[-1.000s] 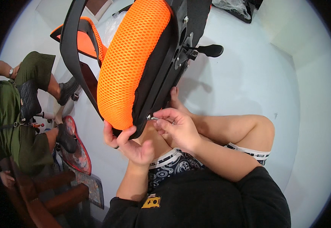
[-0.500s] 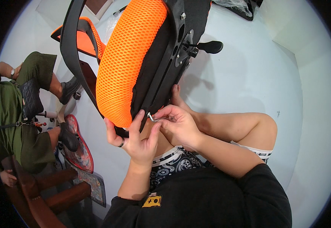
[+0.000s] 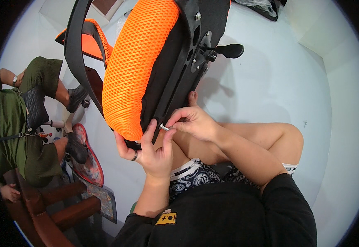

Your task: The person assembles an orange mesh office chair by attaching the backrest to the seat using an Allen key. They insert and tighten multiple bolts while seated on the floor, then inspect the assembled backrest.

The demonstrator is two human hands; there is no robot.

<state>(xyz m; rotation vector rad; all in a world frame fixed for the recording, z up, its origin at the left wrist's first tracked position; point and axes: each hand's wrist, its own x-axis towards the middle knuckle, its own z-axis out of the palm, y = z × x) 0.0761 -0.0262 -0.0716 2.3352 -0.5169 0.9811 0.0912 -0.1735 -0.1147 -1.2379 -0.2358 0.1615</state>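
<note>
An office chair seat with an orange mesh edge (image 3: 134, 74) and a black underside is tipped up before me. My left hand (image 3: 151, 158) is closed around its lower corner, fingers on the black frame and thumb beside the metal. My right hand (image 3: 196, 123) pinches a small hex key (image 3: 164, 127), whose silvery end meets the black metal bracket (image 3: 167, 96) at its lower end. Fingers partly hide the key. Further up the bracket is a silvery bolt (image 3: 198, 16). A black lever (image 3: 231, 51) sticks out to the right of the mounting plate (image 3: 204, 45).
A black armrest (image 3: 74, 53) curves along the seat's left side. At the left sits another person (image 3: 31, 119) in green, near a brown wooden chair (image 3: 70, 203) and a red-edged patterned item (image 3: 86, 160). Plastic wrap (image 3: 262, 6) lies at the far right; a wall (image 3: 344, 103) rises beyond.
My right hand has turned the hex key, its bent shape now seen at another angle, and shifted slightly. My left hand keeps its hold on the seat corner.
</note>
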